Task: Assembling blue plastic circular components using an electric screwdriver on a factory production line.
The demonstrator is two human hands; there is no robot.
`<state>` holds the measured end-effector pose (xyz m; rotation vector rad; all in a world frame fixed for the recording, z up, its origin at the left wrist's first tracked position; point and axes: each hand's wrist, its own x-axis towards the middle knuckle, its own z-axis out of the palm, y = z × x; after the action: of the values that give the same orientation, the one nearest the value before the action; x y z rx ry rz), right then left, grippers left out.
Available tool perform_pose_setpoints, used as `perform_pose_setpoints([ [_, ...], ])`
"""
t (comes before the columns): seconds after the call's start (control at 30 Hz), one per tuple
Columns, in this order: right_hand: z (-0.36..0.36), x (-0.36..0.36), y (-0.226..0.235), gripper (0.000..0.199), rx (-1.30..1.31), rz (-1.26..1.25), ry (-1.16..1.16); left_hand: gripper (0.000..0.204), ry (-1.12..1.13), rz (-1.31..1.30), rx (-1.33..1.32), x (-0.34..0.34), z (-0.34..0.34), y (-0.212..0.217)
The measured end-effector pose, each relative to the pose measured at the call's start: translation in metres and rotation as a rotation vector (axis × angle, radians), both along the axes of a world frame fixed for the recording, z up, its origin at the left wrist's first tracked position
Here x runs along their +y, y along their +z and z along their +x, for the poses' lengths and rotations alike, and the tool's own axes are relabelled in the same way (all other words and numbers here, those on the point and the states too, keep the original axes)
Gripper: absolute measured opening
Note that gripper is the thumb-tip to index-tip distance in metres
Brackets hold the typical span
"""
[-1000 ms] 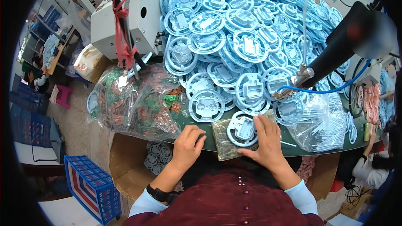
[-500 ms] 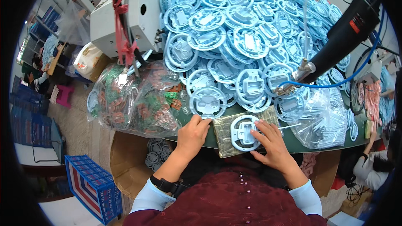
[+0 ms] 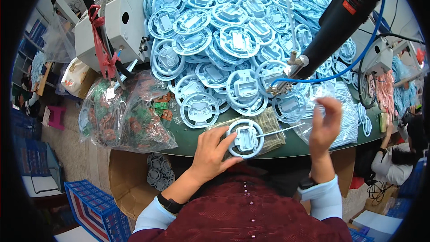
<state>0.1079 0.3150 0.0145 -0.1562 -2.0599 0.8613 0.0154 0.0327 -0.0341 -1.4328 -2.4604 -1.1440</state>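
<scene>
On a flat, brownish tape-wrapped block at the table's front edge lies a light blue steering-wheel-shaped plastic part. My left hand grips this part's left rim between thumb and fingers. A thin white rod reaches from the part's right side across the block. Raised to the right, my right hand is smeared by motion, near the bag of white sticks and below a black electric screwdriver. Whether it holds anything is not visible.
Behind the block rises a large heap of similar blue parts. A plastic bag of green and brown circuit boards sits left, below a grey-white machine box. A blue air hose arcs at right. Another person is at far right.
My left hand has moved right from the heap's front edge onto the wheel-shaped part. My right hand has let go of that part and swung up and right. The view has shifted too.
</scene>
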Motion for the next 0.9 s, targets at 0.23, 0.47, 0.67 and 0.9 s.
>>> perform_pose_setpoints([
  [0.23,-0.09,0.004,0.102,0.048,0.03,-0.543,0.576,0.083,-0.049,-0.111,0.004,0.007,0.004,-0.006],
  [0.47,-0.095,-0.027,0.145,0.038,0.155,-0.365,0.444,0.08,-0.105,-0.124,0.011,-0.002,-0.005,-0.004],
  [0.67,-0.089,-0.054,0.151,0.047,0.113,-0.409,0.507,0.08,-0.069,-0.074,-0.034,0.004,-0.004,-0.001],
  [0.9,-0.082,-0.074,0.131,0.044,0.103,-0.493,0.445,0.083,-0.055,-0.063,-0.023,0.012,-0.008,-0.011],
])
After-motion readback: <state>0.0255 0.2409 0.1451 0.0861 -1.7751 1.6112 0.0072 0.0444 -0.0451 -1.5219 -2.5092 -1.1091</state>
